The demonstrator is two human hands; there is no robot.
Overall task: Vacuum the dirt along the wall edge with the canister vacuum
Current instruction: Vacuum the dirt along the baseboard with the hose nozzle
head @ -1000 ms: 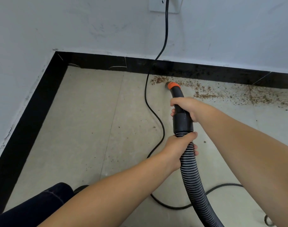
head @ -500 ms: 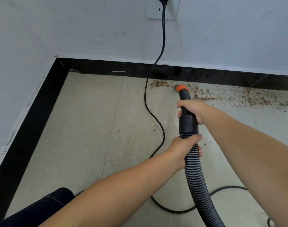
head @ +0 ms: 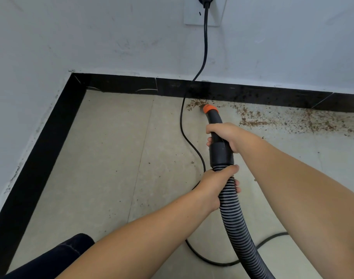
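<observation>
1. Left hand (head: 216,184) is wrapped around the ribbed hose (head: 235,216) just below the black cuff, fingers curled tight on it; it sits nearer the person than the other hand.
2. Left of the hose, a black power cord (head: 192,137) drops from the wall outlet (head: 204,11) and snakes across the floor (head: 103,158), passing close beside the hands.
3. Right hand (head: 225,135) grips the black handle tube (head: 220,150) farther along, closer to the wall.
4. Its orange-ringed nozzle (head: 210,109) is down at the floor, at the left end of the dirt (head: 292,121), just short of the black baseboard (head: 252,93).
5. What matters for the coming move: the tube's long axis points away from the person toward the wall, while the brown dirt stretches rightward along the baseboard. So I judge the nozzle must sweep right, across its own axis, with the right hand steering and the left feeding hose.
</observation>
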